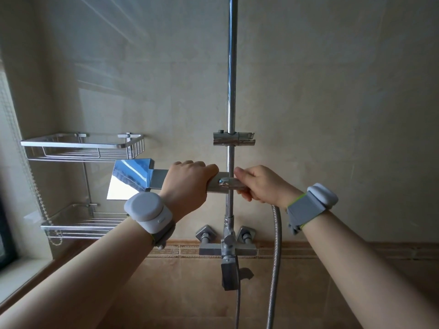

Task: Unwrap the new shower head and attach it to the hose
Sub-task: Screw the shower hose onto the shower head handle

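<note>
A chrome square shower head point(129, 180) lies sideways in front of the wall, its mirrored face pointing left. My left hand point(187, 184) is wrapped around its flat handle. My right hand point(257, 184) is closed on the handle's right end, where the hose fitting sits, just in front of the vertical riser pipe point(231, 91). The metal hose point(275, 252) drops from under my right hand toward the bottom of the view. No wrapping shows on the head.
A chrome slider bracket point(234, 138) sits on the riser just above my hands. The mixer valve point(226, 248) is on the wall below. Two wire corner shelves point(80, 146) hang at the left, next to a window sill point(21, 274).
</note>
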A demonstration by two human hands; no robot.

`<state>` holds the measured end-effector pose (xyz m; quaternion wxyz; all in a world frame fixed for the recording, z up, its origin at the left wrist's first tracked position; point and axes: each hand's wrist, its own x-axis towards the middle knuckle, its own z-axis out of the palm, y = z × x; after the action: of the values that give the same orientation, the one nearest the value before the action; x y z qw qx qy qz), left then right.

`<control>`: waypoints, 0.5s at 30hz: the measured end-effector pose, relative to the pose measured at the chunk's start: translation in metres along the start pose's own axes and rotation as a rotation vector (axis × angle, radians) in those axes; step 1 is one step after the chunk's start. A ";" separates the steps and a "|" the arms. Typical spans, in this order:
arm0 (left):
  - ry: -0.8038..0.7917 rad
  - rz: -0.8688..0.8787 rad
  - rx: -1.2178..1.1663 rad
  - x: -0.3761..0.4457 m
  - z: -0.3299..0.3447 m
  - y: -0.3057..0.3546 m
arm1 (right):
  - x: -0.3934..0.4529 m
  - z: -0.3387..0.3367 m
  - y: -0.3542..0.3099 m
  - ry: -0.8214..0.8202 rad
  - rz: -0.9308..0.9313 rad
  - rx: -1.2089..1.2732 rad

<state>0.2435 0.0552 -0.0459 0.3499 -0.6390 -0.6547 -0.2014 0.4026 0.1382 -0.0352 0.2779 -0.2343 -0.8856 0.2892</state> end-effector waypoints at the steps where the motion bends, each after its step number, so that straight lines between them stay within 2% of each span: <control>1: -0.004 -0.002 0.000 0.000 0.000 0.000 | 0.000 0.000 -0.001 -0.008 -0.002 0.011; 4: -0.010 -0.015 -0.004 0.001 0.001 -0.001 | -0.004 -0.002 -0.002 -0.054 -0.025 0.065; 10: 0.002 -0.014 -0.038 0.002 0.004 -0.002 | 0.000 0.000 0.003 0.014 -0.070 -0.016; 15: 0.048 -0.007 -0.060 0.000 0.006 0.001 | 0.003 -0.003 0.007 -0.016 -0.049 -0.016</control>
<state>0.2430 0.0593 -0.0501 0.3455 -0.6419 -0.6421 -0.2374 0.4037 0.1461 -0.0364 0.2758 -0.2122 -0.8956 0.2772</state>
